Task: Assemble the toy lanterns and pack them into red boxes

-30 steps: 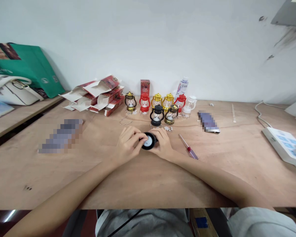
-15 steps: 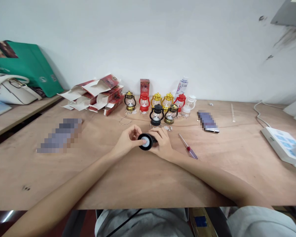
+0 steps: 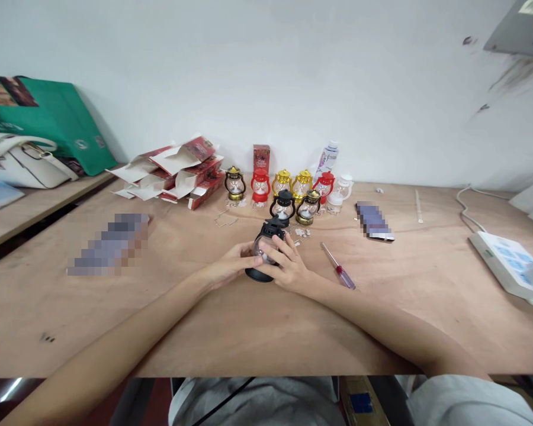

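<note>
Between both hands is a small black lantern with a clear globe, tilted slightly, its base toward me and its top pointing away. My left hand grips its left side, the thumb across the globe. From the right, my right hand wraps its fingers over the globe. Just behind stand another black lantern and a bronze-coloured lantern. Small white pieces and thin bent wires lie behind my right hand. A screwdriver with a clear purple-red handle rests to its right.
More lanterns, including a red lantern and a gold lantern, stand in a back row. Open red boxes are piled at the left. A bottle, a phone and a power strip are farther right.
The black lantern has been turned from its round underside facing me to nearly upright. My left thumb has moved from the underside to the globe; my right fingers now spread over the globe.
</note>
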`<control>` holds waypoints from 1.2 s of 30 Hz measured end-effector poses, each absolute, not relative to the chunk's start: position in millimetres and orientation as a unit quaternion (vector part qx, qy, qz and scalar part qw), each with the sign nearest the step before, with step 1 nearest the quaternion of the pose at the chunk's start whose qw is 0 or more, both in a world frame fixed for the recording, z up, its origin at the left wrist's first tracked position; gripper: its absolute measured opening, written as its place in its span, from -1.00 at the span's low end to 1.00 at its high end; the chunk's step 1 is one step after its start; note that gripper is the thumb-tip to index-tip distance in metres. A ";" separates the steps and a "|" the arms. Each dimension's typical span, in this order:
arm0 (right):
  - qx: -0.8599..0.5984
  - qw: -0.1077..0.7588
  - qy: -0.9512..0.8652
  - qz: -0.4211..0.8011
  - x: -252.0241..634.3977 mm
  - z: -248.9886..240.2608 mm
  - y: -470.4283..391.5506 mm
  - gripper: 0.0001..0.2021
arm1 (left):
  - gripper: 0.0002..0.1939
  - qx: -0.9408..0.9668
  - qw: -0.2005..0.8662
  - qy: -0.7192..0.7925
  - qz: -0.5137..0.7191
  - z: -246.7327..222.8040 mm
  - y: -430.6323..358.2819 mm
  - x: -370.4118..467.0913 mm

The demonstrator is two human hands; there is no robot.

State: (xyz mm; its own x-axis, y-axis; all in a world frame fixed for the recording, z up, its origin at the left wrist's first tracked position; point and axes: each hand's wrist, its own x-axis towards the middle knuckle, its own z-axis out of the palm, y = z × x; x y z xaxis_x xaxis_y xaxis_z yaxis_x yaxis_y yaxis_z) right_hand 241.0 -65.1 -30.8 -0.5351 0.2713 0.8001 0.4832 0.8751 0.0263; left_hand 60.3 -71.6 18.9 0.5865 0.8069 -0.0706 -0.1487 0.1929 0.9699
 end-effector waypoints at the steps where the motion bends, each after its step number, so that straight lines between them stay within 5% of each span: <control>1: -0.212 0.429 -0.870 -0.119 241.0 -31.2 -65.2 -0.59 | -0.45 0.545 0.698 0.305 0.350 20.0 -70.4 59.7; 7: -0.248 0.483 -0.838 -0.044 240.9 -22.4 -67.4 -0.46 | -0.38 0.529 0.632 0.325 0.465 28.2 -60.5 53.6; 12: -0.320 0.492 -0.794 0.160 235.8 -17.4 -58.8 -0.15 | -0.39 0.587 0.575 0.345 0.453 17.0 -53.9 50.5; 18: -0.396 0.443 -0.754 0.280 235.5 -10.1 -55.3 -0.42 | -0.48 0.755 0.466 0.322 0.331 4.0 -41.0 35.6; 26: -0.369 0.419 -0.780 0.284 235.3 -8.0 -57.2 -0.54 | -0.66 0.808 -0.018 0.556 0.195 -4.1 1.4 -16.1; 33: -0.352 0.387 -0.794 0.308 235.5 -7.2 -54.8 -0.50 | -0.74 0.806 -0.143 0.564 0.108 -3.4 0.0 -9.6; 36: -0.349 0.392 -0.787 0.326 235.6 -6.8 -54.7 -0.47 | -0.77 0.799 -0.110 0.563 0.180 0.5 -4.2 -1.9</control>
